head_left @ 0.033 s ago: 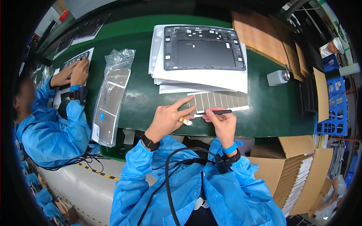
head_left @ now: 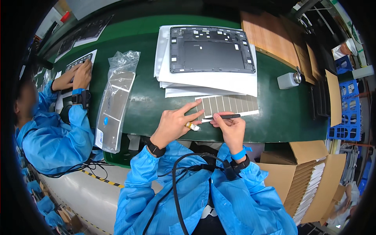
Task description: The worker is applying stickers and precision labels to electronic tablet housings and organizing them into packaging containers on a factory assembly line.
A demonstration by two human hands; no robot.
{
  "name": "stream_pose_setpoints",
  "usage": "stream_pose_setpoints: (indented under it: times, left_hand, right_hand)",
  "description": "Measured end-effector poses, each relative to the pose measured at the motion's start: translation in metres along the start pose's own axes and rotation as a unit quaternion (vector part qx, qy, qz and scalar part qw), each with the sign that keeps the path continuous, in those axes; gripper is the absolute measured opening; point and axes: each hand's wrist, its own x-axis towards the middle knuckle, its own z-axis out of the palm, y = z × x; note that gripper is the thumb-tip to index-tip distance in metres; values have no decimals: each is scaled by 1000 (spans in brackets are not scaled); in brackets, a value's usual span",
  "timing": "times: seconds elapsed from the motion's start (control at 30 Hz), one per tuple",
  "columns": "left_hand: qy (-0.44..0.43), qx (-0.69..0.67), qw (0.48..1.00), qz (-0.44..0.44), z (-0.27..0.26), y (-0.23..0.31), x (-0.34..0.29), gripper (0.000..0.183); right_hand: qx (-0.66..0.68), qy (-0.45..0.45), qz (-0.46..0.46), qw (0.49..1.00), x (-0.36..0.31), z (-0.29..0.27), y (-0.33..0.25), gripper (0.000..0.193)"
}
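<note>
A sheet of grey-brown adhesive strips (head_left: 231, 104) with white dividing lines lies flat on the green table. My left hand (head_left: 172, 123) rests at the sheet's left end, index and middle fingers stretched apart on it. A white and yellow wrap (head_left: 193, 126) shows at one of its digits. In my right hand (head_left: 231, 131) are black tweezers (head_left: 229, 116), pinched between thumb and fingers, their tips pointing left at the sheet's lower left corner. Beyond the sheet, a dark flat device casing (head_left: 213, 53) with small white patches lies on stacked white sheets (head_left: 211, 84).
Left of me, a clear plastic bag (head_left: 115, 105) holds more grey strips. A co-worker (head_left: 58, 129) in blue handles a dark panel. Right are a white bottle (head_left: 289, 80), a wooden board (head_left: 270, 37), a blue crate (head_left: 348, 113) and, below the table, an open carton (head_left: 290, 176).
</note>
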Motion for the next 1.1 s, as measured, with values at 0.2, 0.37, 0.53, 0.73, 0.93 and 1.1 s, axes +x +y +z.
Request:
stream_pose_setpoints:
  times: [0.2, 0.37, 0.53, 0.73, 0.93, 1.1]
  left_hand:
    - [-30, 19, 999, 13, -2, 0, 0, 34]
    - [-27, 32, 999, 18, 0, 4, -2, 34]
    - [-16, 17, 999, 22, -1, 1, -3, 33]
    - [-25, 20, 999, 15, -3, 3, -1, 34]
    - [-40, 35, 998, 16, -3, 4, 1, 34]
    - [-76, 38, 996, 11, -14, 5, -2, 38]
  right_hand:
    - [-26, 14, 0, 1000, -1, 2, 2, 16]
    - [-39, 25, 6, 999, -8, 9, 4, 15]
    - [-20, 35, 5, 999, -7, 3, 6, 18]
    - [-80, 18, 11, 997, -8, 7, 2, 16]
    - [16, 29, 5, 999, -14, 7, -4, 16]
    - [11, 52, -5, 999, -20, -23, -43, 13]
